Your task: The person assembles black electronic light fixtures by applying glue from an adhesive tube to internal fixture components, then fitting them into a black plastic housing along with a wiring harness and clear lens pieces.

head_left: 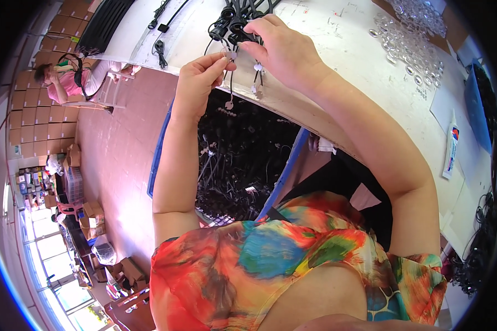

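Note:
My left hand (pixel 200 83) pinches a small round whitish disc (pixel 231 55) with a thin dark wire at the table's front edge. My right hand (pixel 287 52) reaches in from the right with thumb and forefinger apart. Its fingertips are beside a bunch of black cable ends with cylindrical sockets (pixel 221 30); whether they touch one I cannot make out. Below the hands, more small discs on short wires hang over the edge, one (pixel 229 105) lowest of them. Black cables run from the sockets to the far side of the white table (pixel 337 33).
Beneath the table edge is a blue-rimmed crate (pixel 289 171) full of dark wired parts. Clear round plastic pieces (pixel 408 55) lie at right, near a white tube (pixel 451 146) and a blue bin (pixel 475 105). Loose black cables (pixel 160 52) lie left. Another person (pixel 66 83) sits by stacked cartons (pixel 36 116).

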### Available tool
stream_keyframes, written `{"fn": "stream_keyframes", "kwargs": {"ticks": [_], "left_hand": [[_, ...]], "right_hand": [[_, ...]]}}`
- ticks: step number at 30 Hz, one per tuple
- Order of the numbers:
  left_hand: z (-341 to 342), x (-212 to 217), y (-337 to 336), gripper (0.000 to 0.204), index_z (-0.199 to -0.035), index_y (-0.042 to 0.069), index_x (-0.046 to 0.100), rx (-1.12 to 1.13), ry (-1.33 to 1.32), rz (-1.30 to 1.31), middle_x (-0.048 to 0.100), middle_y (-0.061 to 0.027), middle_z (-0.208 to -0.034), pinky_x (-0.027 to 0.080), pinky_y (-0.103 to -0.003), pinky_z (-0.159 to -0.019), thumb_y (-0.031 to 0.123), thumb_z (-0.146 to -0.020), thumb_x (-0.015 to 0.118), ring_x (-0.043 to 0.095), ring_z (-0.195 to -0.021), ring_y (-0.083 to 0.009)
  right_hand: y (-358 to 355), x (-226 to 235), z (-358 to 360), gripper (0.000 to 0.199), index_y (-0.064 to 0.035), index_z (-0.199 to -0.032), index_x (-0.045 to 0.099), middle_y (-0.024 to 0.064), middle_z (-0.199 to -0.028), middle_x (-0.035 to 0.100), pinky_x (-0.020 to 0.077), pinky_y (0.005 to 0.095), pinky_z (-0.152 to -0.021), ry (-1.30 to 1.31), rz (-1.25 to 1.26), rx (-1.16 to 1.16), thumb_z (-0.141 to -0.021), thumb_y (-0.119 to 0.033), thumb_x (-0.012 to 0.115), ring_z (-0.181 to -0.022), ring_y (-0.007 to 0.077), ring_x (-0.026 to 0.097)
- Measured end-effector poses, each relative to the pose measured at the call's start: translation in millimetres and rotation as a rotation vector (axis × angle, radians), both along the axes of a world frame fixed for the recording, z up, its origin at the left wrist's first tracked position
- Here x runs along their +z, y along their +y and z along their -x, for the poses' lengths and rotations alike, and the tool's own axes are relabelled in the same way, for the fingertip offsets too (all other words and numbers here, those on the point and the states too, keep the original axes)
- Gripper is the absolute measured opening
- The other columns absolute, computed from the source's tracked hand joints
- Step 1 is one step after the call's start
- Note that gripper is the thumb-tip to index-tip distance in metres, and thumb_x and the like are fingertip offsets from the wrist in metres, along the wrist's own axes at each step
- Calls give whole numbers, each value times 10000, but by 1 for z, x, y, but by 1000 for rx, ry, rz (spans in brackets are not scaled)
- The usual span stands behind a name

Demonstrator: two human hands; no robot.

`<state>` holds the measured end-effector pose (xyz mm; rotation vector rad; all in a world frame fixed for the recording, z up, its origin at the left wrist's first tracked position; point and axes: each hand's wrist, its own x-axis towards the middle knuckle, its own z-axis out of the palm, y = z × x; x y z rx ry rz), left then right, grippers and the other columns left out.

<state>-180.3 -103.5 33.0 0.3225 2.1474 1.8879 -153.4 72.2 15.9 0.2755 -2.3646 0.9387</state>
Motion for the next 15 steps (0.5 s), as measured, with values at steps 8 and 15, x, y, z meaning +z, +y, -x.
{"fn": "stream_keyframes", "kwargs": {"ticks": [8,15], "left_hand": [[-6,-4,-5,219,-993,-9,600,-69,84,80,631,-31,-792,356,-151,-544,116,-820,551,443,-592,-21],[-9,-8,-2,156,-922,5,599,-101,-106,-50,615,-34,-783,378,-154,-549,115,-814,576,453,-591,-25]], "right_hand": [[-8,-1,2,201,-65,-813,626,103,-678,604,439,320,-580,-317,319,235,-752,-248,568,-645,227,586],[-1,-2,3,174,-4,-792,598,27,-645,552,385,229,-546,-474,419,305,-800,-176,575,-605,79,482]]}}
